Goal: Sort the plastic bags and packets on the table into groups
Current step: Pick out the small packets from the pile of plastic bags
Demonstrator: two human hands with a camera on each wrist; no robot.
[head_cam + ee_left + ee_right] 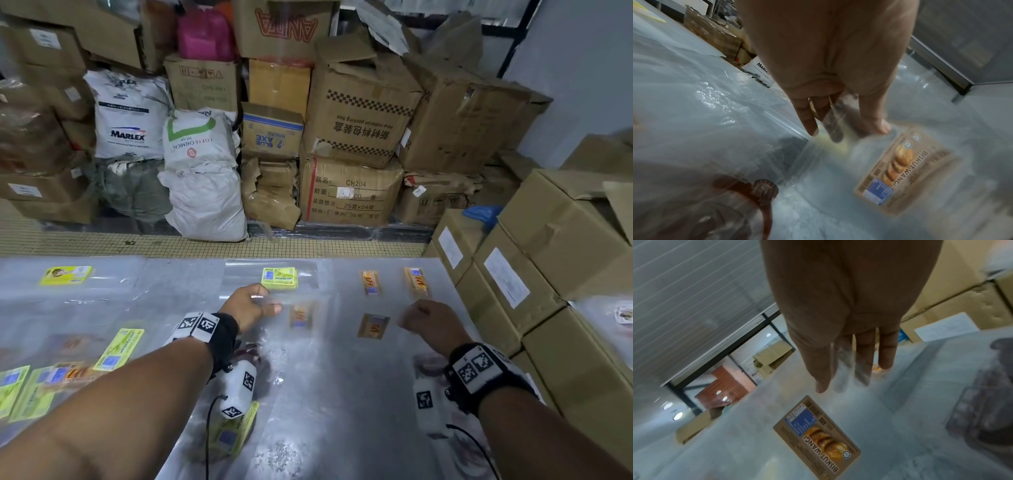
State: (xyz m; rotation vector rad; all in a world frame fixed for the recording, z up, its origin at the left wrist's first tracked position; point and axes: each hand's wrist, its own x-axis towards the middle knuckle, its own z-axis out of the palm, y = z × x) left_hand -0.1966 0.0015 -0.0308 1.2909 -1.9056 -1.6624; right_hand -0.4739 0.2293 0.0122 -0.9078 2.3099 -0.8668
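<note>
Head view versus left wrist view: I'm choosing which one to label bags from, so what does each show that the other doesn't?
Only the head view shows the whole spread: the yellow-green label stack beyond the left hand, the right hand, and the cardboard boxes behind the table.

Only the left wrist view makes a label readable: BISKUT WANGI on the brown-labelled bag, plus the fingers pinching clear plastic.

Both show the left hand and that same brown-labelled bag on the table.
</note>
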